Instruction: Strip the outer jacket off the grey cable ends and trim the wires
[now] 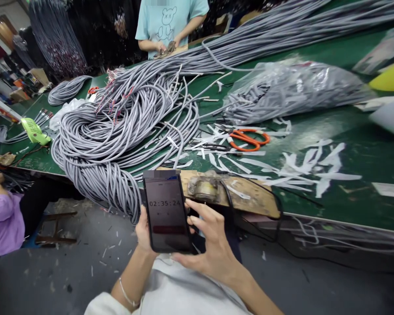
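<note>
A dark smartphone is held upright in front of me, its screen showing "02:35:24". My left hand grips its left edge and lower corner, with part of the fingers hidden behind it. On the other side, my right hand has its curved fingers at the right edge and its thumb by the bottom corner. Just beyond the phone, a wooden board carrying a small grimy device sits at the bench edge. Orange-handled scissors lie among white strips.
Coiled grey cables cover the left of the green bench and hang over its edge. A clear plastic bag of grey pieces lies behind the scissors. One person stands opposite; another in purple sits left. A green fan stands there.
</note>
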Action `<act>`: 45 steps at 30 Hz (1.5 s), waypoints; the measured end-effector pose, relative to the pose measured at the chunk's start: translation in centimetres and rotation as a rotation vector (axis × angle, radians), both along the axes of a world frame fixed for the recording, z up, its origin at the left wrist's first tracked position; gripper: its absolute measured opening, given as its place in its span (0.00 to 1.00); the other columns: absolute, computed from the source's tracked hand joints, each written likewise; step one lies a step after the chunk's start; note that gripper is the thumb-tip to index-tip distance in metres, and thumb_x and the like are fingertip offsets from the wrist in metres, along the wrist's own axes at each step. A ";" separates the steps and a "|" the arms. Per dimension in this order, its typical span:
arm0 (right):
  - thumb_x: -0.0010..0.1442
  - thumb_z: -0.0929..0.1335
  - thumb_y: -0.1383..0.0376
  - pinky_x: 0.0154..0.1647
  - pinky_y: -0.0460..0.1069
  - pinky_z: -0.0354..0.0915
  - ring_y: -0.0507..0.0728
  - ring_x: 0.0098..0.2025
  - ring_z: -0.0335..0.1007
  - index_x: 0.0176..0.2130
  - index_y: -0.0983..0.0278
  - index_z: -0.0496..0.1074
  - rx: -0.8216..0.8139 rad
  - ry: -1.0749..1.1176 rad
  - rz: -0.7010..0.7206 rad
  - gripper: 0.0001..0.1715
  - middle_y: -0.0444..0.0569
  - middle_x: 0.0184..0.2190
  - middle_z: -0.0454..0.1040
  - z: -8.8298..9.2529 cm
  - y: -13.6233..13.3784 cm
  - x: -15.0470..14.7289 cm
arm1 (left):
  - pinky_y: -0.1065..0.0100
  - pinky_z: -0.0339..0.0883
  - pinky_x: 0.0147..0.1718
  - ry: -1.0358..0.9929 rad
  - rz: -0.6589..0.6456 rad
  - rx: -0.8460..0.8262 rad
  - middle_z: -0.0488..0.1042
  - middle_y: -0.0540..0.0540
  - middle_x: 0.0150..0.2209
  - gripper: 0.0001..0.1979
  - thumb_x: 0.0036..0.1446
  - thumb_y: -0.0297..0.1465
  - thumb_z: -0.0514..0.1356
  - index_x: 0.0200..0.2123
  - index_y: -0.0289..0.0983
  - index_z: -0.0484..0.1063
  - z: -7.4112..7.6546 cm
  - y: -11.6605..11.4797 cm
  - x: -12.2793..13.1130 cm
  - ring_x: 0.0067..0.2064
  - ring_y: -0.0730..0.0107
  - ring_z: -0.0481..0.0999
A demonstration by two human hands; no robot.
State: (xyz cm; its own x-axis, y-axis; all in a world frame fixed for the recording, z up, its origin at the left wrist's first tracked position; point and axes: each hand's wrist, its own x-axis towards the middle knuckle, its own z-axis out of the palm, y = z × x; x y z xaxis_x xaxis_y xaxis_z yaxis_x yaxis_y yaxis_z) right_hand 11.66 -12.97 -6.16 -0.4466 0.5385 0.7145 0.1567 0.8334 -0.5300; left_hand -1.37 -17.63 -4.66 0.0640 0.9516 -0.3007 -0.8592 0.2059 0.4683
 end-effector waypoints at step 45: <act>0.55 0.67 0.58 0.47 0.61 0.60 0.64 0.51 0.59 0.50 0.62 0.59 0.069 -0.085 -0.004 0.25 0.57 0.48 0.66 0.1 -0.4 0.3 | 0.51 0.49 0.56 -0.053 0.111 -0.145 0.70 0.32 0.49 0.28 0.50 0.47 0.55 0.41 0.27 0.73 -0.7 -0.4 0.1 0.58 0.46 0.59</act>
State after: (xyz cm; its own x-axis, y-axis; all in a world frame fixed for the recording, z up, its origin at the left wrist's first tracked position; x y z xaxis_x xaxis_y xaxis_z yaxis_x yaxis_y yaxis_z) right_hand 11.97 -13.32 -6.02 -0.5054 0.4912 0.7094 0.2020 0.8667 -0.4561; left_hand -1.30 -18.04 -5.34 -0.0195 0.9008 -0.4338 -0.9032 0.1702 0.3940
